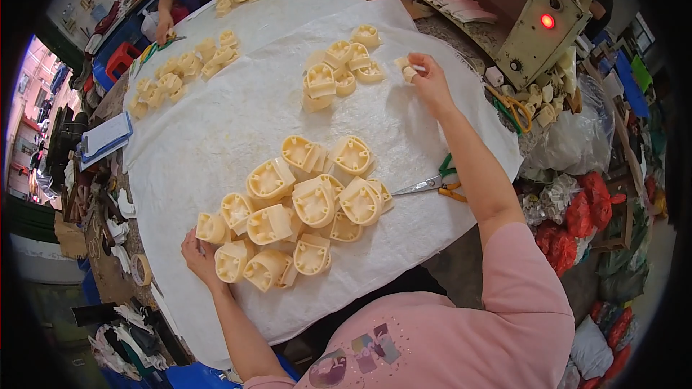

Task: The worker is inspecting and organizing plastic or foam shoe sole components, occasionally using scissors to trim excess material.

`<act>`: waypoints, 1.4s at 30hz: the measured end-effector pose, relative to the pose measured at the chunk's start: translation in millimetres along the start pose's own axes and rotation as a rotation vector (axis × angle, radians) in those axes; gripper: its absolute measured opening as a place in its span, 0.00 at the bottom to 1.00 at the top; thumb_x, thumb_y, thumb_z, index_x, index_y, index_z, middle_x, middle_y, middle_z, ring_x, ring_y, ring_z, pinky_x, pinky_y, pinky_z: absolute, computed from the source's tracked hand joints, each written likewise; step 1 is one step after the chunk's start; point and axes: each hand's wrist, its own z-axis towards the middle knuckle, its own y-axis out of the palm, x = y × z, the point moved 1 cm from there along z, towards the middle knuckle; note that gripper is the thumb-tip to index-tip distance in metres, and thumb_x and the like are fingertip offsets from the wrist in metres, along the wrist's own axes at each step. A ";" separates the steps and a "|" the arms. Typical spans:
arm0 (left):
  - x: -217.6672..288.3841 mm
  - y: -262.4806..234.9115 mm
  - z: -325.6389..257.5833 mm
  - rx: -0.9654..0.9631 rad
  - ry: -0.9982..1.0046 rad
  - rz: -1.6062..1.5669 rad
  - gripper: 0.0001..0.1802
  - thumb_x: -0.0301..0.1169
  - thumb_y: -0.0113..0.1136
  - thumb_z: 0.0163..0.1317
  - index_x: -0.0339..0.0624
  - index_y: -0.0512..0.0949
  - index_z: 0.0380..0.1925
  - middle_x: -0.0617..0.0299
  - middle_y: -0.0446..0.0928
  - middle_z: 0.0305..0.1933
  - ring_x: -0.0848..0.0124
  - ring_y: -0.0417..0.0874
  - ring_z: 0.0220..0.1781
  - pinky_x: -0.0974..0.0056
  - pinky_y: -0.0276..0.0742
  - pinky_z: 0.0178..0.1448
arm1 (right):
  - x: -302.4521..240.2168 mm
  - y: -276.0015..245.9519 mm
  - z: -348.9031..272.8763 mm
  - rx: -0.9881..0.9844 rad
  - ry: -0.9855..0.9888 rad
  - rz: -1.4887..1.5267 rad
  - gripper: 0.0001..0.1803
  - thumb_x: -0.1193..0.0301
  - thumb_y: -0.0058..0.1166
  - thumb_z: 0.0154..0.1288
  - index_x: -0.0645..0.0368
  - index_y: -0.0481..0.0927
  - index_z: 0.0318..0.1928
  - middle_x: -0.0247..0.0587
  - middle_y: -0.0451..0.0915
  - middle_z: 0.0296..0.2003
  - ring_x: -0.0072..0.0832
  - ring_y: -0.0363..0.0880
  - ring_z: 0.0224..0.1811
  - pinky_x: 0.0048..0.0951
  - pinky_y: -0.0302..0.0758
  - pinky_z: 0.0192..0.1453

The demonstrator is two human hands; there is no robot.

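Note:
Many cream moulded shoe heels (315, 202) lie in a loose pile on the white-covered table, most with their hollow, pegged faces up. At the pile's left edge my left hand (200, 256) touches the outermost heels, its fingers partly hidden behind them. Out to the right, my right hand (430, 83) is closed on a small cream shoe heel (408, 72), held just above the cloth. A smaller group of heels (321, 81) sits left of that hand. Scissors (425, 186) with green and orange handles lie under my right forearm.
Across the table a co-worker's hand (165, 31) is near scissors and two more rows of heels (189, 65). A clipboard (106, 138) rests at the left edge. On the right stand a machine with a red light (547, 21), more scissors (513, 109) and plastic bags (580, 209).

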 end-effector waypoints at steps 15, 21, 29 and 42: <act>-7.0 1.2 0.6 0.025 0.038 0.044 0.16 0.25 0.57 0.58 0.39 0.77 0.47 0.53 0.73 0.52 0.57 0.74 0.55 0.59 0.72 0.55 | -53.3 57.2 11.2 -0.129 -0.395 -0.263 0.30 0.85 0.48 0.57 0.50 0.69 0.61 0.40 0.76 0.55 0.28 0.79 0.43 0.25 0.75 0.50; -12.0 2.9 0.6 0.056 0.008 0.036 0.16 0.34 0.61 0.57 0.41 0.80 0.44 0.55 0.73 0.51 0.59 0.75 0.54 0.59 0.72 0.53 | -72.4 88.8 -10.2 -0.393 -0.519 -0.128 0.33 0.84 0.47 0.51 0.53 0.69 0.61 0.45 0.69 0.61 0.38 0.73 0.56 0.31 0.71 0.58; 0.3 1.1 1.9 0.052 0.004 0.042 0.14 0.24 0.57 0.56 0.36 0.78 0.44 0.53 0.74 0.50 0.57 0.74 0.54 0.58 0.72 0.56 | -55.4 123.9 -29.6 -0.365 -0.820 -0.593 0.41 0.83 0.53 0.44 0.47 0.65 0.63 0.38 0.57 0.68 0.41 0.62 0.65 0.37 0.67 0.65; 13.3 -1.1 1.5 0.071 -0.035 -0.017 0.15 0.22 0.54 0.54 0.36 0.79 0.43 0.52 0.74 0.50 0.57 0.73 0.55 0.57 0.69 0.58 | -53.3 124.7 -28.2 -0.187 -0.714 -0.269 0.44 0.82 0.53 0.42 0.50 0.62 0.66 0.45 0.63 0.63 0.43 0.65 0.63 0.34 0.66 0.65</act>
